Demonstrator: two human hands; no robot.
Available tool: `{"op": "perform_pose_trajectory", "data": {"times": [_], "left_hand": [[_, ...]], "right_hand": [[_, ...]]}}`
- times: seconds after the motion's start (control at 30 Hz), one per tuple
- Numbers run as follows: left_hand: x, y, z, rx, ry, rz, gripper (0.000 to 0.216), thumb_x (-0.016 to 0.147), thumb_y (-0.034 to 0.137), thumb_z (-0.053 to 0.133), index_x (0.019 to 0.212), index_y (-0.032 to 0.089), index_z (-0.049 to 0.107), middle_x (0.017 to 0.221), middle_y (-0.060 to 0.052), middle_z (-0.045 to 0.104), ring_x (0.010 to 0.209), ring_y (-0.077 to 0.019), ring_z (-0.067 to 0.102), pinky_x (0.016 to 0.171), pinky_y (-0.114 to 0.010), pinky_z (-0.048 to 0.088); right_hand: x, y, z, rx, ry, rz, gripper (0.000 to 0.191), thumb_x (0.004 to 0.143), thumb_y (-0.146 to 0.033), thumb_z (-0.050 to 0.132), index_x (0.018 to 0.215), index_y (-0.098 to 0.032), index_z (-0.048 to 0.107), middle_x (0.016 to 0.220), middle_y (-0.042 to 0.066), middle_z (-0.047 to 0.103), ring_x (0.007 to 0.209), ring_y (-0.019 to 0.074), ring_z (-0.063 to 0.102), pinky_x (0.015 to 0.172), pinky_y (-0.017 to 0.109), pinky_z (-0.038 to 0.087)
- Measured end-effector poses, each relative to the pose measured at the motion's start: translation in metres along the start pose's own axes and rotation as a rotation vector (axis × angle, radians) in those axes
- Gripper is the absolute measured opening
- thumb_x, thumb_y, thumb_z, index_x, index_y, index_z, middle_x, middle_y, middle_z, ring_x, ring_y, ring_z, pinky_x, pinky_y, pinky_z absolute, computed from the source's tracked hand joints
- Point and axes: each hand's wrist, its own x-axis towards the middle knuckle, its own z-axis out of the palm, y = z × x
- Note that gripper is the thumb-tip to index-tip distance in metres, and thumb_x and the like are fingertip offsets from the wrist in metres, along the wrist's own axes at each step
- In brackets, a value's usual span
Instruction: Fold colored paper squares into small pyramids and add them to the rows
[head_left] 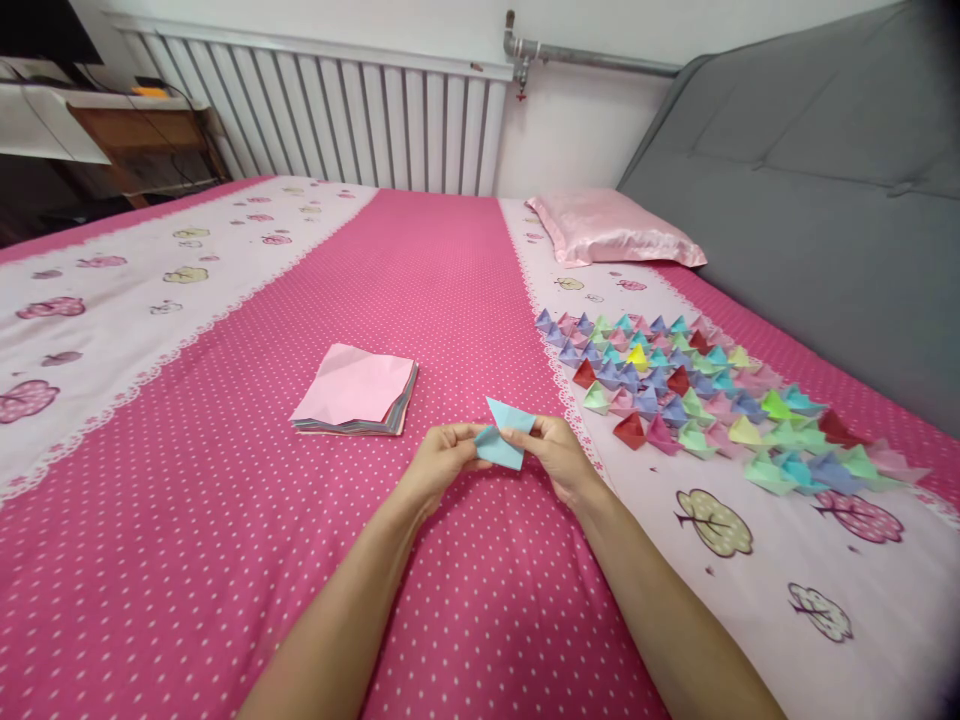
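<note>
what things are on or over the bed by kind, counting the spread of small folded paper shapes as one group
blue paper piece, pinched between left hand and right hand: 1
stack of paper sheets: 1
group of folded paper shapes: 1
pink pillow: 1
total: 4

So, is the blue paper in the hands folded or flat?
Folded: the blue paper shows overlapping flaps and a raised point.
</note>
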Motion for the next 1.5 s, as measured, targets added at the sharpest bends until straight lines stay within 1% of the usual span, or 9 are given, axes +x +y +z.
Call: {"op": "perform_pose_trajectory", "data": {"times": [0.2,0.3,0.43,0.53,0.73,0.93,1.17,1.33,1.5], "left_hand": [[0.002,-0.001,-0.004,-0.053,0.062,0.028,0.021,0.062,0.019,0.068,0.081,0.010,0.069,0.074,-0.008,0.069,0.063,-0.0109,0.062,0.065,-0.022,0.049],[0.003,-0.003,-0.008,-0.065,0.131,0.036,0.017,0.065,0.016,0.064,0.081,0.011,0.067,0.075,-0.008,0.070,0.067,-0.0127,0.065,0.067,-0.022,0.049],[0.000,-0.002,-0.005,-0.086,0.057,0.019,0.019,0.068,0.023,0.063,0.083,0.011,0.065,0.081,-0.010,0.070,0.074,-0.0160,0.066,0.069,-0.026,0.050],[-0.003,-0.002,0.001,-0.045,0.026,0.032,0.028,0.067,0.028,0.069,0.088,0.011,0.064,0.084,-0.010,0.070,0.073,-0.0149,0.064,0.068,-0.025,0.049],[0.000,-0.006,0.005,-0.061,0.133,0.064,0.033,0.055,0.025,0.078,0.081,0.009,0.065,0.074,-0.007,0.070,0.061,-0.0110,0.060,0.061,-0.021,0.046],[0.001,-0.003,0.000,-0.070,0.231,0.123,0.027,0.051,0.022,0.079,0.072,0.009,0.068,0.069,-0.007,0.069,0.058,-0.0111,0.058,0.058,-0.022,0.044],[-0.001,-0.001,0.002,-0.039,0.189,0.141,0.030,0.050,0.021,0.078,0.078,0.010,0.070,0.072,-0.006,0.070,0.058,-0.0122,0.058,0.060,-0.024,0.045],[0.000,-0.005,0.004,-0.004,0.164,0.133,0.031,0.050,0.024,0.080,0.077,0.010,0.071,0.075,-0.008,0.070,0.061,-0.0149,0.060,0.062,-0.026,0.046],[0.002,-0.005,0.001,0.076,0.173,0.139,0.030,0.049,0.023,0.080,0.075,0.009,0.071,0.071,-0.007,0.070,0.059,-0.0148,0.059,0.060,-0.026,0.046]], "right_hand": [[0.001,-0.003,-0.001,0.097,0.035,0.047,0.032,0.056,-0.035,0.076,0.078,-0.013,0.069,0.074,0.006,0.071,0.067,0.0179,0.065,0.069,0.031,0.049],[0.003,-0.002,-0.003,0.131,0.112,0.065,0.034,0.054,-0.036,0.077,0.078,-0.013,0.069,0.074,0.006,0.071,0.061,0.0161,0.063,0.061,0.028,0.049],[0.004,-0.001,0.000,0.135,0.177,0.045,0.033,0.055,-0.037,0.076,0.077,-0.013,0.068,0.072,0.005,0.070,0.054,0.0126,0.058,0.051,0.024,0.044],[0.001,-0.002,0.007,0.166,0.171,0.022,0.034,0.055,-0.037,0.076,0.079,-0.014,0.067,0.075,0.005,0.070,0.058,0.0137,0.060,0.056,0.026,0.047],[-0.007,-0.005,0.019,0.196,0.077,-0.025,0.033,0.058,-0.034,0.075,0.084,-0.016,0.067,0.079,0.004,0.070,0.070,0.0153,0.063,0.068,0.028,0.049],[-0.006,-0.007,0.013,0.128,0.049,-0.033,0.031,0.064,-0.036,0.071,0.087,-0.017,0.066,0.081,0.003,0.067,0.070,0.0133,0.061,0.059,0.022,0.046],[-0.004,-0.008,0.006,0.104,0.097,-0.043,0.023,0.066,-0.037,0.070,0.074,-0.016,0.065,0.070,-0.001,0.060,0.057,0.0067,0.051,0.048,0.017,0.037],[-0.006,-0.009,0.011,0.114,0.067,-0.032,0.023,0.066,-0.035,0.070,0.078,-0.017,0.064,0.071,-0.001,0.061,0.057,0.0071,0.050,0.047,0.017,0.037],[-0.007,-0.010,0.012,0.101,0.121,-0.103,0.023,0.066,-0.030,0.070,0.085,-0.019,0.061,0.058,-0.005,0.056,0.051,0.0070,0.048,0.046,0.017,0.036]]}}
